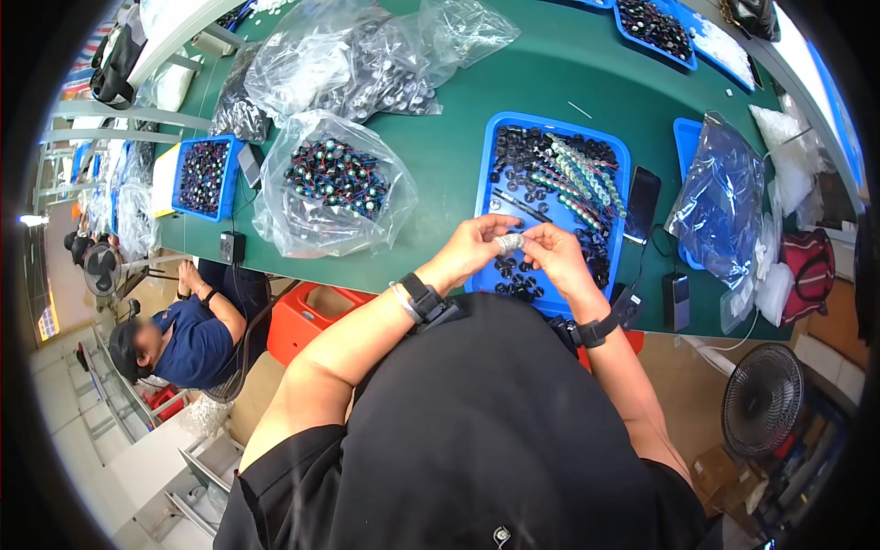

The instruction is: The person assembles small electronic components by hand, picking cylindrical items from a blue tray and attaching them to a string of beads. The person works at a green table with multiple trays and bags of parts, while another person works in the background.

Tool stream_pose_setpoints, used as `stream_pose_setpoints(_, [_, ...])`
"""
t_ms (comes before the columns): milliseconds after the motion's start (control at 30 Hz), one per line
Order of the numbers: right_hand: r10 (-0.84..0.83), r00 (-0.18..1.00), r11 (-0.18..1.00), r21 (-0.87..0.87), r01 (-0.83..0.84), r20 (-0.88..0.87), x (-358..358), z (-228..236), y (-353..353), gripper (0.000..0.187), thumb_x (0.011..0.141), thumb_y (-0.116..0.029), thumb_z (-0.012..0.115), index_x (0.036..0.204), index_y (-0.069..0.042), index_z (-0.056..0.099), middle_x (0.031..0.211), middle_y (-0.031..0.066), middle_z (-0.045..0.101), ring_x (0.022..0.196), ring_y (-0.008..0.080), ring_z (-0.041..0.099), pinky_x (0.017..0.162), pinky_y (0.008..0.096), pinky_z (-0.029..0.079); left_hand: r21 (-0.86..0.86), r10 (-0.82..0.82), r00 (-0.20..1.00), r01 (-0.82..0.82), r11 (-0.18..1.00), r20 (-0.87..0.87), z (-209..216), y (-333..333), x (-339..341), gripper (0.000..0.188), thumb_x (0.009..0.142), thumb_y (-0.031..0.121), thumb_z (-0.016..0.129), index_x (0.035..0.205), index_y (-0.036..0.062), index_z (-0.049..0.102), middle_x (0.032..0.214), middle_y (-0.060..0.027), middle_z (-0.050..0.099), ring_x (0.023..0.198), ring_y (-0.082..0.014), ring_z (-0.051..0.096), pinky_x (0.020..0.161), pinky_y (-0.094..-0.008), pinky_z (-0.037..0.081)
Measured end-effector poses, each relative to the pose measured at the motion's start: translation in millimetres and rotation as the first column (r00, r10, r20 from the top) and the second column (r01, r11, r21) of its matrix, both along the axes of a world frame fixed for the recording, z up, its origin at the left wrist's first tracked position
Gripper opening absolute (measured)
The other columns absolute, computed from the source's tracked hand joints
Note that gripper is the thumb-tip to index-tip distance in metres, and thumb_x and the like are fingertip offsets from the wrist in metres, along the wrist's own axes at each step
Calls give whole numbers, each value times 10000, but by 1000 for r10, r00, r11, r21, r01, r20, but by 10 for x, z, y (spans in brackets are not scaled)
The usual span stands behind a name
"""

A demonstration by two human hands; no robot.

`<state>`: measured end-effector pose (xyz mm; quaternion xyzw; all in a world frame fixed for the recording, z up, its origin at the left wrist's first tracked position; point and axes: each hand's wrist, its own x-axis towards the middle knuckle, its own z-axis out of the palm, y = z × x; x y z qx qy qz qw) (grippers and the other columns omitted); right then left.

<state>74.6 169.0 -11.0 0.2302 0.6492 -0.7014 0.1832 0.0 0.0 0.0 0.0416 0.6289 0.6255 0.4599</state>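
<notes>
My left hand (472,249) and my right hand (557,257) meet over the near part of a blue tray (490,165). Both are closed, fingertips pinched almost together. A whitish wrap (507,243) shows at the left fingertips. Whatever sits between the fingers is too small to make out. Many small black round parts (521,145) lie loose in the tray. Beside them are several strips of pale green and clear discs (577,179), slanting across its right half. A thin black stick-like piece (521,205) lies just beyond my fingers.
A clear bag of black parts with coloured wires (339,179) stands left on the green table (449,101), with more bags behind. Right of the tray are a phone (642,203) and a plastic bag (720,197). A person (202,335) sits at far left; a fan (761,399) stands right.
</notes>
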Motion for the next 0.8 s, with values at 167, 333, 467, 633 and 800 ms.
stream_pose_setpoints(167, [-47, 997, 996, -75, 42, -62, -10, 91, -102, 131, 879, 8, 530, 980, 58, 597, 851, 98, 657, 749, 156, 654, 669, 269, 548, -8, -11, 980, 9, 1000, -200, -156, 12, 30, 298, 828, 2, 573, 1124, 23, 593, 938, -64, 624, 837, -148, 602, 765, -299, 493])
stream_pose_setpoints(333, [-166, 984, 986, -14, 166, -59, -50, 114, -207, 136, 882, 26, 521, 989, 80, 587, 848, 115, 654, 722, 168, 658, 648, 272, 555, -219, -173, 534, -23, 975, -828, 185, 105, 44, 261, 790, 8, 583, 1028, 95, 646, 830, -73, 588, 770, -228, 604, 699, -320, 480])
stream_pose_setpoints(467, [-151, 986, 989, -6, 150, -78, -57, 128, -219, 135, 888, 29, 512, 989, 78, 587, 841, 114, 653, 703, 162, 653, 648, 275, 557, -64, 12, 832, -57, 996, -555, 12, 75, 48, 247, 846, 9, 571, 1087, 47, 611, 902, -64, 618, 834, -173, 607, 702, -317, 495])
stream_pose_setpoints(633, [-103, 993, 992, -78, 99, -49, -31, -93, -241, 140, 897, 9, 501, 985, 75, 588, 836, 120, 655, 701, 173, 659, 641, 275, 556, -79, 72, 995, -77, 994, -62, -178, -55, 5, 231, 886, 18, 562, 1097, -79, 557, 939, -99, 636, 833, -145, 610, 749, -274, 511])
stream_pose_setpoints(800, [-82, 992, 981, 168, 96, -91, -60, -74, -419, 127, 877, -24, 527, 922, 70, 600, 759, 137, 666, 662, 178, 669, 578, 286, 540, -155, 83, 982, -110, 982, -169, -217, -85, 36, 181, 885, 25, 566, 1032, -80, 570, 903, -108, 647, 801, -151, 622, 724, -275, 520])
